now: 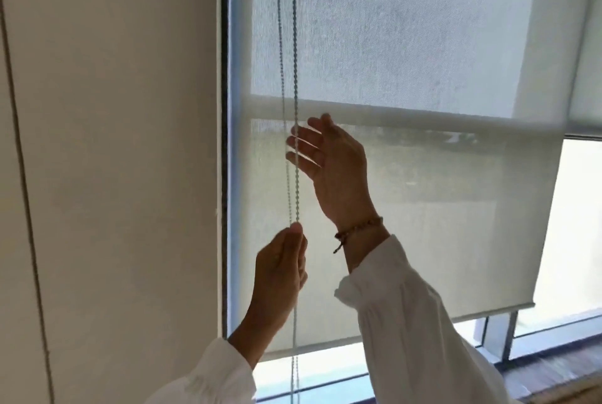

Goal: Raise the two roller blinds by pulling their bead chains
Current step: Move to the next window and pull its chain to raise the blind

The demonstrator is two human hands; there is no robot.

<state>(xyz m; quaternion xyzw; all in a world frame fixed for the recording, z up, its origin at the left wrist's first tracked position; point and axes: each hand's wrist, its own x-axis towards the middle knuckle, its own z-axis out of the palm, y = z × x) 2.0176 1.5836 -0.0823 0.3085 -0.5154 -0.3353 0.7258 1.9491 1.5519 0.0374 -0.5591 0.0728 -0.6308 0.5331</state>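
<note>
While left hand (280, 276) pinches bead chain (295, 84), right hand (329, 159) opens.

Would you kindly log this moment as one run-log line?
left hand: pinching bead chain | right hand: open, fingers at chain | blind: partly raised

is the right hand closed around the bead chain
No, the right hand is open with fingers spread beside the grey bead chain, while the left hand pinches it lower down.
</note>
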